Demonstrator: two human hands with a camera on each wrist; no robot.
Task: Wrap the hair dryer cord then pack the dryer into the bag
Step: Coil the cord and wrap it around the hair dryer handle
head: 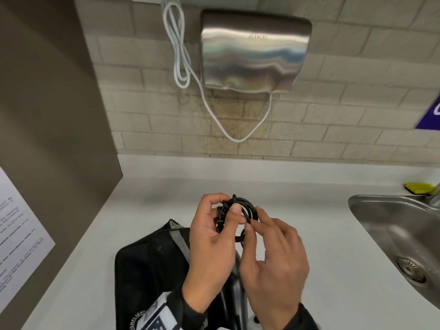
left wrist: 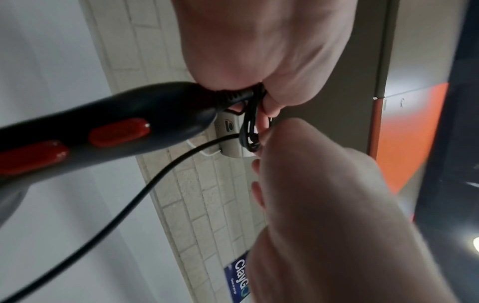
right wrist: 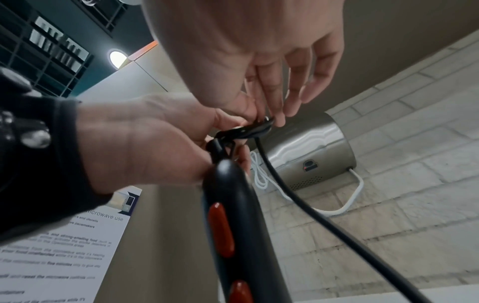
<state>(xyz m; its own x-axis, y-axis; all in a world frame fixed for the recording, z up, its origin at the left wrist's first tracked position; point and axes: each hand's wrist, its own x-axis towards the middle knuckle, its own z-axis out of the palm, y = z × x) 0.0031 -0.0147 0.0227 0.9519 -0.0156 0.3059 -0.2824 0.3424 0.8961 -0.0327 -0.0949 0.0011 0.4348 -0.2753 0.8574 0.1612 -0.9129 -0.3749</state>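
Above the counter, my left hand [head: 226,210] grips a tight coil of the black cord [head: 240,210], thumb across its front. My right hand [head: 253,219] pinches the coil's right side between thumb and index finger; its other fingers are straight. The black hair dryer [head: 234,289] is below my hands, mostly hidden by them. Its handle with two red buttons [left wrist: 116,127] shows in both wrist views, joined to the coil [right wrist: 249,131]. One loose strand of cord [right wrist: 311,209] runs off the coil. A black bag [head: 147,265] lies on the counter under my left wrist.
White counter [head: 309,210] runs to a tiled wall bearing a steel hand dryer [head: 254,51] with a dangling white cable [head: 181,55]. A steel sink [head: 400,234] is at the right, a yellow sponge [head: 419,188] behind it. A brown panel with a notice [head: 21,229] stands left.
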